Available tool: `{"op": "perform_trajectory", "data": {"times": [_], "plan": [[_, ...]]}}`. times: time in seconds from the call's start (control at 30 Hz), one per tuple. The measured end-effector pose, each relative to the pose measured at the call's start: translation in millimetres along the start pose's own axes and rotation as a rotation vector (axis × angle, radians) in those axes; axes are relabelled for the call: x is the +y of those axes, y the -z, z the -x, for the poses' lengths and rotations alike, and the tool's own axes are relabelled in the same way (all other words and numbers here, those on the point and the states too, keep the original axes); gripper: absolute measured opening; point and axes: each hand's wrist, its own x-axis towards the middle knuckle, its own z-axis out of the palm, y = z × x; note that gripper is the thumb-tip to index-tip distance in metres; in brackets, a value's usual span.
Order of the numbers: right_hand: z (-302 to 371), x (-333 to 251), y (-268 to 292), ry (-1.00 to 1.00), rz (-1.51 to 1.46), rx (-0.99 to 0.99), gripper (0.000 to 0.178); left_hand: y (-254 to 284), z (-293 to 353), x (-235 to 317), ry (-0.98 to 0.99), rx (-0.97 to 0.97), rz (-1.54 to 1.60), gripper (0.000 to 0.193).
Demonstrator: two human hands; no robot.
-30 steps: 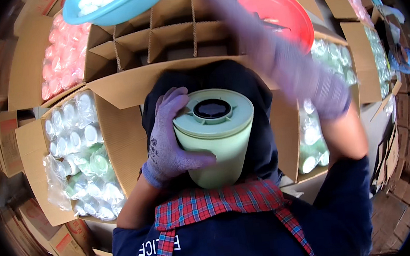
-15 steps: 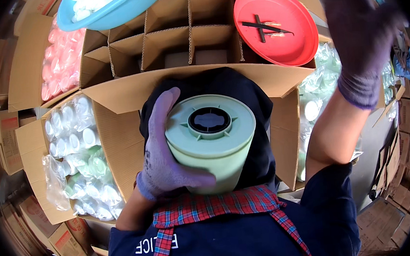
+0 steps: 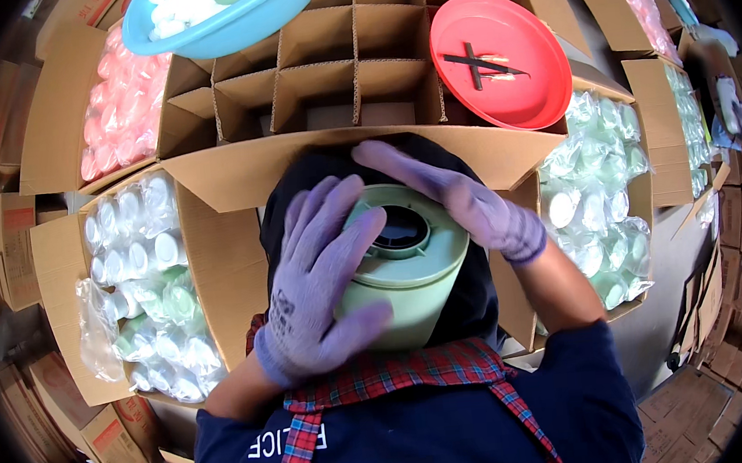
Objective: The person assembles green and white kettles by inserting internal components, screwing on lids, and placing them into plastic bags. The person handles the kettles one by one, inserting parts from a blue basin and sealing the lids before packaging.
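Observation:
A pale green tapered container (image 3: 401, 317) stands tilted in front of my body, its flat round end up. Set in that end is a black disc (image 3: 401, 227) inside a ribbed ring. My left hand (image 3: 314, 281), in a purple-grey glove, lies against its left side. The fingers fan out over the rim and the thumb lies across the front. My right hand (image 3: 479, 204), gloved alike, lies along the far right edge with fingers stretched out, its fingertips reaching past the rim. Whether either palm presses hard is hidden.
Ahead stands a carton with cardboard dividers (image 3: 310, 38). A red dish (image 3: 543, 84) with dark strips and a blue basin (image 3: 281, 14) holding white pieces rest on it. Boxes of bagged cups flank me: pink (image 3: 121, 103), white and green (image 3: 151, 286), green (image 3: 594, 203).
My right hand has come down from the upper right onto the container's far edge. My left hand's fingers have spread and moved over the rim. The container has shifted slightly right.

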Motion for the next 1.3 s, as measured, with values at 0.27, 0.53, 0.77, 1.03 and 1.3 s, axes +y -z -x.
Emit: {"op": "perform_trajectory", "data": {"times": [0.27,0.53,0.77,1.03,1.3], "plan": [[11,-60,-33,-0.027,0.766,0.139,0.089,8,-10,-43,0.196,-0.137,0.473,0.052],[-2,-78,-70,-0.11,0.95,0.238,0.067,12,-22,-63,0.133,-0.335,0.389,0.044],[18,7,-28,0.078,0.347,0.184,0.052,13,-22,29,0.142,-0.304,-0.462,0.043],[1,-73,-36,0.082,0.876,0.253,0.07,39,-56,-50,-0.279,-0.478,-0.2,0.025],[9,-73,-79,-0.037,0.926,0.254,0.07,16,-34,-35,0.03,-0.468,0.172,0.041]]}}
